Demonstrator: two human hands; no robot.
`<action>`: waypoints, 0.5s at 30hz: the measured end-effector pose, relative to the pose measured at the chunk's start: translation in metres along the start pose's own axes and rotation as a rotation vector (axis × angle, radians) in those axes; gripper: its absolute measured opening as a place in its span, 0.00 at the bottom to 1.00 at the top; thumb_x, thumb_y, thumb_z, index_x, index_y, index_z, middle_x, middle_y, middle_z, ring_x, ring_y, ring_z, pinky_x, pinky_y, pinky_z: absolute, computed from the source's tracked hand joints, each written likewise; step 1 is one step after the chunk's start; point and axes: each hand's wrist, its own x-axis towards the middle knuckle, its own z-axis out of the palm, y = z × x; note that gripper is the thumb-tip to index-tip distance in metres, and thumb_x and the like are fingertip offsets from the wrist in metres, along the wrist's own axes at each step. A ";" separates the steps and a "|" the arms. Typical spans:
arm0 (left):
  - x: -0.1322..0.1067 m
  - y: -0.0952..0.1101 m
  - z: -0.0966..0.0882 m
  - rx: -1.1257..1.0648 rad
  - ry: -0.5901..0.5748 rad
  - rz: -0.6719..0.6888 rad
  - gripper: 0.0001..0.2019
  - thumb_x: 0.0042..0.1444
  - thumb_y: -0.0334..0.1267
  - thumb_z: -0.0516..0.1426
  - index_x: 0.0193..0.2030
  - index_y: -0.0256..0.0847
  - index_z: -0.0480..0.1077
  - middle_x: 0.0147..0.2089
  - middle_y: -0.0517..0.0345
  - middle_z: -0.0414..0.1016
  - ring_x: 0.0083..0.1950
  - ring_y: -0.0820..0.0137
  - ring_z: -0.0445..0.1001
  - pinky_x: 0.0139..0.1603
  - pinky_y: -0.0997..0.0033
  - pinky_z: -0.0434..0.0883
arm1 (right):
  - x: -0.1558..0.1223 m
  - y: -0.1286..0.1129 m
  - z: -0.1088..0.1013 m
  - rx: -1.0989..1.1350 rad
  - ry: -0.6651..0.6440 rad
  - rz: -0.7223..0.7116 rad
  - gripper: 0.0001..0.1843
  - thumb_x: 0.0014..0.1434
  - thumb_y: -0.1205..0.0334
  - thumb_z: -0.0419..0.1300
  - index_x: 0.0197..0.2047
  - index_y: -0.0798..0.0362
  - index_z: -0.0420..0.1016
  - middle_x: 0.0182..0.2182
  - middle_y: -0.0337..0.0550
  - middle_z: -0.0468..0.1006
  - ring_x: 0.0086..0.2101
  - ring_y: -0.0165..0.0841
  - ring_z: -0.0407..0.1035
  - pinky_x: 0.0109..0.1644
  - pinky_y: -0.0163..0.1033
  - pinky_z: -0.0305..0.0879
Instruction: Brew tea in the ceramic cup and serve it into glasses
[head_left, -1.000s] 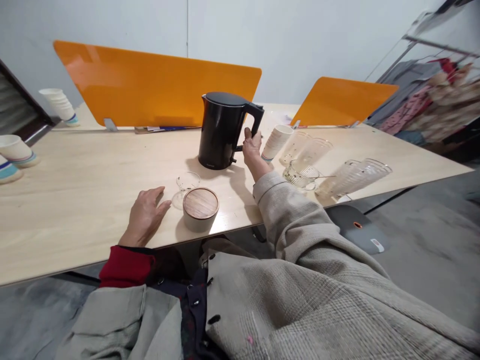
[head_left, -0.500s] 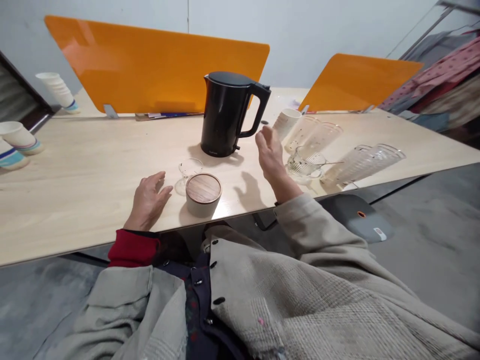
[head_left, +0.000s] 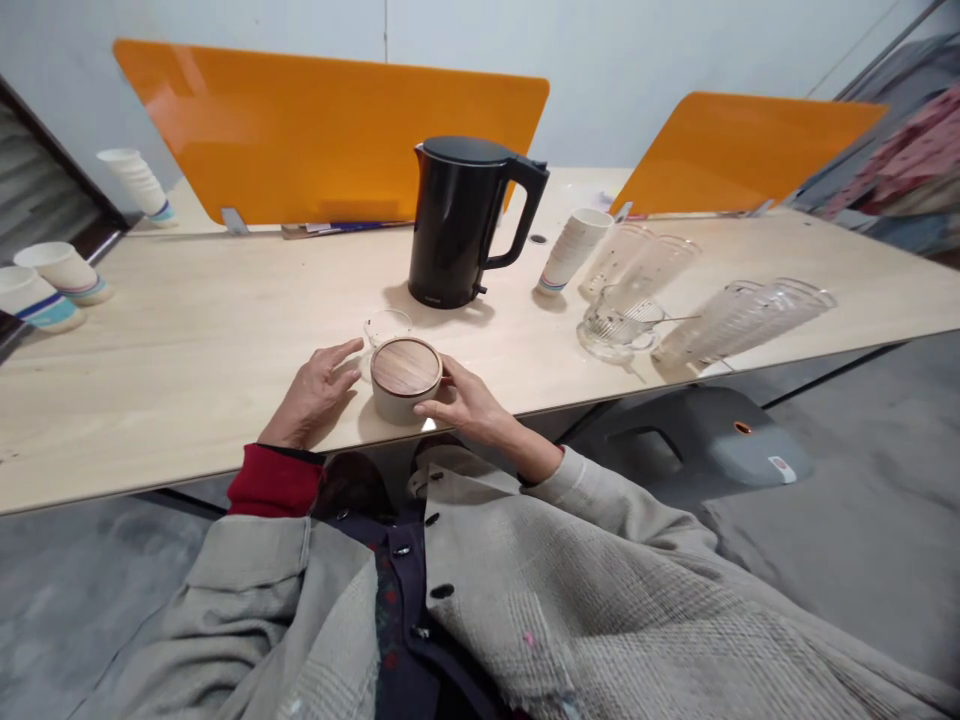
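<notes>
A pale canister (head_left: pixel 406 408) with a wooden lid (head_left: pixel 406 366) stands near the table's front edge. My right hand (head_left: pixel 474 402) holds its right side, thumb in front and fingers curling behind. To the left, my left hand (head_left: pixel 319 395) rests close to the tabletop with fingers apart and nothing in them. Just beyond its fingertips and partly behind the canister is a small clear glass (head_left: pixel 386 324), its lower part hidden.
A black electric kettle (head_left: pixel 457 225) stands behind the canister. To the right are stacked paper cups (head_left: pixel 574 250), a glass cup with a handle (head_left: pixel 615 325) and stacked clear cups (head_left: pixel 750 325). Orange dividers (head_left: pixel 330 140) line the back. A grey stool (head_left: pixel 697 440) is below.
My right hand has come down and left from beside the paper cups to the canister and taken hold of its side. My left hand has shifted slightly right, towards the glass.
</notes>
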 end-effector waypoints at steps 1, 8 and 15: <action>0.001 -0.001 -0.001 0.020 -0.014 0.011 0.35 0.68 0.58 0.59 0.75 0.40 0.75 0.75 0.39 0.75 0.75 0.50 0.74 0.75 0.48 0.75 | 0.001 0.000 0.002 -0.008 0.001 -0.003 0.52 0.53 0.29 0.77 0.72 0.46 0.73 0.70 0.56 0.77 0.69 0.57 0.71 0.75 0.64 0.68; 0.005 -0.005 -0.004 0.044 -0.051 0.006 0.39 0.64 0.60 0.60 0.77 0.40 0.73 0.77 0.40 0.74 0.77 0.47 0.72 0.71 0.49 0.77 | 0.001 0.001 0.005 -0.040 0.000 -0.019 0.50 0.54 0.29 0.77 0.72 0.45 0.73 0.70 0.56 0.77 0.69 0.57 0.71 0.75 0.65 0.68; 0.005 -0.003 -0.008 0.098 -0.030 -0.013 0.37 0.64 0.58 0.61 0.75 0.40 0.75 0.75 0.39 0.76 0.76 0.49 0.74 0.77 0.49 0.71 | -0.011 0.003 -0.010 -0.023 0.032 -0.001 0.53 0.55 0.31 0.77 0.76 0.44 0.70 0.70 0.57 0.75 0.67 0.54 0.72 0.74 0.65 0.68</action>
